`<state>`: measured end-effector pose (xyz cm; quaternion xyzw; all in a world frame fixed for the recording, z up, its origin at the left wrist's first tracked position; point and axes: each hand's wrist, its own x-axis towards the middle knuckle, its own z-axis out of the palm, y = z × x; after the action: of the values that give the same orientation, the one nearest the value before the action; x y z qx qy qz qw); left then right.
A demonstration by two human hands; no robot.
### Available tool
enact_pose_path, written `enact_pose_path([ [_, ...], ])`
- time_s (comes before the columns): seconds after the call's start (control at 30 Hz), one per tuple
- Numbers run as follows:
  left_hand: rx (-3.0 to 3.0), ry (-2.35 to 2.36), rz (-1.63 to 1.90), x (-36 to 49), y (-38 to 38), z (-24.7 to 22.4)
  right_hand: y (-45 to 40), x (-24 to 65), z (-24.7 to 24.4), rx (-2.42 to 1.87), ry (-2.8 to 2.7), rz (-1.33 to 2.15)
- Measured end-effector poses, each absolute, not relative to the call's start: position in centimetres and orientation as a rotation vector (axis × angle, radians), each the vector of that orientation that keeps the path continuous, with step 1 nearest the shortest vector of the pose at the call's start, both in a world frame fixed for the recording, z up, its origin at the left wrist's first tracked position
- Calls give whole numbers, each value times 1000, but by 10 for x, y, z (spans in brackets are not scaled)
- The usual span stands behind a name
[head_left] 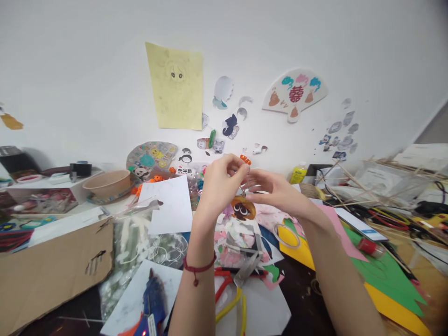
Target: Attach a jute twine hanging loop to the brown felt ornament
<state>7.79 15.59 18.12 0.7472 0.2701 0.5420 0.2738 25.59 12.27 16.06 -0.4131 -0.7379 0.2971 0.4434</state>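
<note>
My left hand is raised in the middle, its thumb and forefinger pinched together. My right hand meets it from the right, fingers bent, tips close to the left fingertips. Just below the fingers hangs a flat orange-brown charm with big cartoon eyes; it seems to hang from the left pinch by a small loop. What the right fingertips hold is too small to make out. Behind the fingertips shows a small orange piece. Pliers with yellow handles lie below the hands, by red-handled scissors.
A blue glue gun lies on white paper at front left, beside cardboard. A beige bowl stands at back left. To the right are a tape roll, coloured paper, a phone and thin sticks.
</note>
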Motion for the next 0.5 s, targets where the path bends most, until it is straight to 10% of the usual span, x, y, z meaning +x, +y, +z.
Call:
enact_pose_path([
  [0.5,1560,325,1272,69,161,180,138,258,150,-863,-1813,1179],
])
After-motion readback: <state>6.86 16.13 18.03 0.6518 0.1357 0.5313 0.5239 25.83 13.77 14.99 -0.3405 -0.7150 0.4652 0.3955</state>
